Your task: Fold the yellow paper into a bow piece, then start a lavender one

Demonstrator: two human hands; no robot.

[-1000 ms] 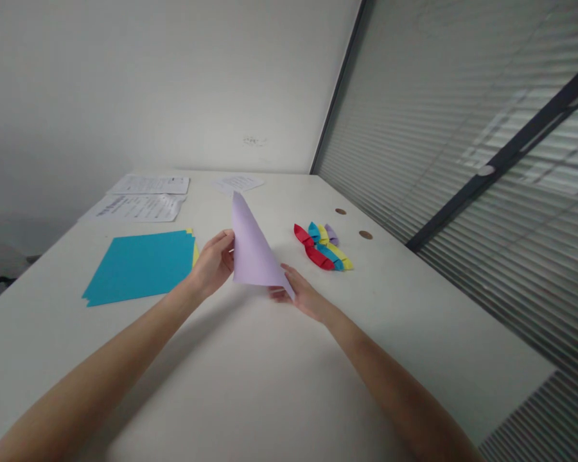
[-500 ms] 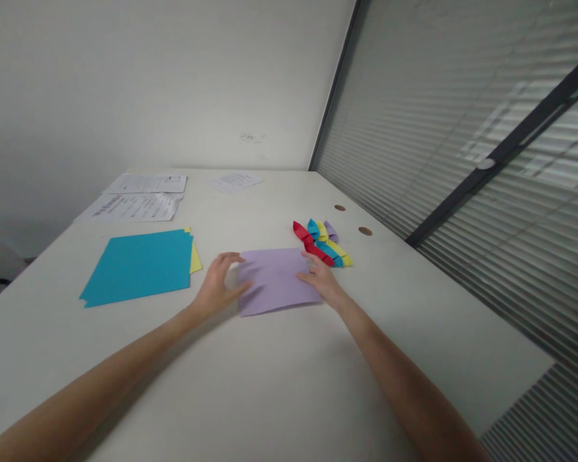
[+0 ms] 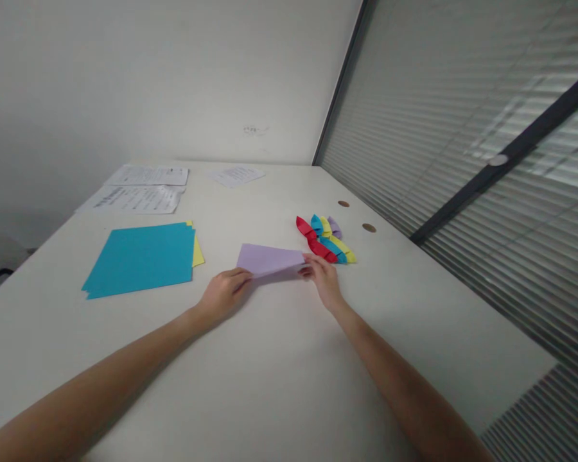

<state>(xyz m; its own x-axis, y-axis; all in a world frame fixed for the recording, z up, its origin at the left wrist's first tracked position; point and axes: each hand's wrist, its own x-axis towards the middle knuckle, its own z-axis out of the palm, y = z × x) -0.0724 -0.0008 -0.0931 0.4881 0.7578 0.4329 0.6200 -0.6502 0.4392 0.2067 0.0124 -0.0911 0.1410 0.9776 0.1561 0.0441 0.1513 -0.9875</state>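
A sheet of purple paper [image 3: 270, 259] is between my hands, its near edge bent up over the white table [image 3: 270, 372]. My left hand [image 3: 225, 292] pinches the paper's near left corner. At the right end, my right hand [image 3: 322, 277] has its fingertips closed on the paper's corner, with some fingers curled underneath. Just beyond the right hand lie several folded paper pieces: red [image 3: 313, 240], blue [image 3: 331, 249], yellow [image 3: 343, 248] and purple [image 3: 334, 226].
Left of my hands lies a stack of blue paper sheets [image 3: 142, 260], with a yellow sheet [image 3: 198, 251] poking out from under it. Printed pages [image 3: 144, 199] rest at the far left, another printed page [image 3: 237, 176] farther back. A blind-covered window [image 3: 462, 160] borders the right side.
The purple paper lay nearly flat; its near edge is now raised and bent away from me. My left hand has closed on its corner, and my right hand has gripped the right edge.
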